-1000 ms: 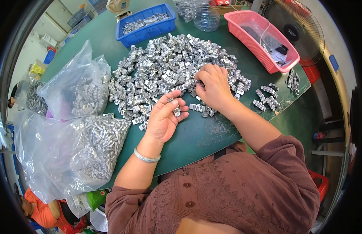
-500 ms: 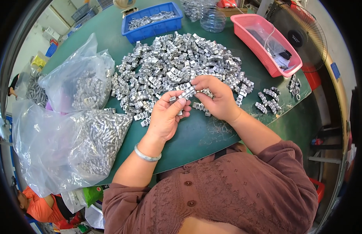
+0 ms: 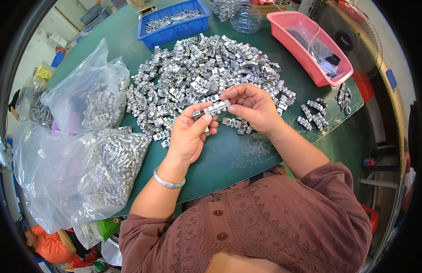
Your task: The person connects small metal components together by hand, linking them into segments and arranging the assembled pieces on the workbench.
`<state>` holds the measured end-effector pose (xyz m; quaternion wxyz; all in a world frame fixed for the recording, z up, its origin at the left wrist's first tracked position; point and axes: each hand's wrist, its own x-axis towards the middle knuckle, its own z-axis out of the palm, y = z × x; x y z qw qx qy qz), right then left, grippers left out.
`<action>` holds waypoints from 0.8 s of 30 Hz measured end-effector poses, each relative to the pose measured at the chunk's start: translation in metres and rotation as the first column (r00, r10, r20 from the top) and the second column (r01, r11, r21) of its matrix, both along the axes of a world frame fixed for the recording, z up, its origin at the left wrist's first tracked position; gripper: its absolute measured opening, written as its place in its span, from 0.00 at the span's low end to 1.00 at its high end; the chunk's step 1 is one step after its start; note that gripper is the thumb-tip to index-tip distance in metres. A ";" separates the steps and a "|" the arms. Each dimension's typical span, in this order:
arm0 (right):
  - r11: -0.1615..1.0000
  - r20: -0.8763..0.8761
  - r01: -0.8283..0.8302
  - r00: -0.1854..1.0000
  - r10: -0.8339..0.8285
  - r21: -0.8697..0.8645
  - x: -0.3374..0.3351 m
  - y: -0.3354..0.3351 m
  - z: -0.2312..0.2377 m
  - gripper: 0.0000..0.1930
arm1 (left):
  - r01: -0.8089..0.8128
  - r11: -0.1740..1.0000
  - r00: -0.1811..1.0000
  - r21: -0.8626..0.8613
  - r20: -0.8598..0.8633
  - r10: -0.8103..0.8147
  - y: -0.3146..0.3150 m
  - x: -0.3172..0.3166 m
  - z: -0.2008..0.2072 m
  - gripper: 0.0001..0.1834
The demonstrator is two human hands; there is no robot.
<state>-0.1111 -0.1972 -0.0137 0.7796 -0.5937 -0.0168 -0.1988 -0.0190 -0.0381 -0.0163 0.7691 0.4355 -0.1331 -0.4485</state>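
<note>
Silver segmented piece (image 3: 215, 108) pinched from both sides

On my left, two clear plastic bags (image 3: 111, 166) filled with small metal parts rest against each other on the green worktop (image 3: 211, 166). Beyond them, at the far side, a blue tray (image 3: 179, 33) holds more metal parts. My left hand (image 3: 188, 136) grips the near end of the segmented piece between thumb and fingers; another bit seems tucked in those fingers, though they partly hide it. Behind my hands spreads a big pile of silver pieces (image 3: 211, 59), and the held one sits just in front of it. My right hand (image 3: 256, 111) pinches the other end. Farther right stand a pink basket (image 3: 295, 53) and, nearer me, a small group of matching pieces (image 3: 316, 107).
</note>
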 end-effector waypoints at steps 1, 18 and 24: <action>1.000 -0.010 -0.008 1.000 0.008 0.006 0.000 0.000 0.001 0.11 | 0.000 1.000 1.000 0.002 -0.001 0.000 0.000 0.000 0.000 0.13; 0.996 -0.088 -0.022 0.996 0.030 0.090 -0.002 -0.001 0.003 0.10 | 0.025 0.999 0.992 -0.029 -0.125 -0.028 -0.001 0.001 -0.002 0.13; 0.997 -0.097 -0.026 0.995 0.032 0.070 -0.002 -0.001 0.003 0.10 | 0.051 0.998 0.986 -0.046 -0.154 -0.057 -0.001 0.002 -0.004 0.14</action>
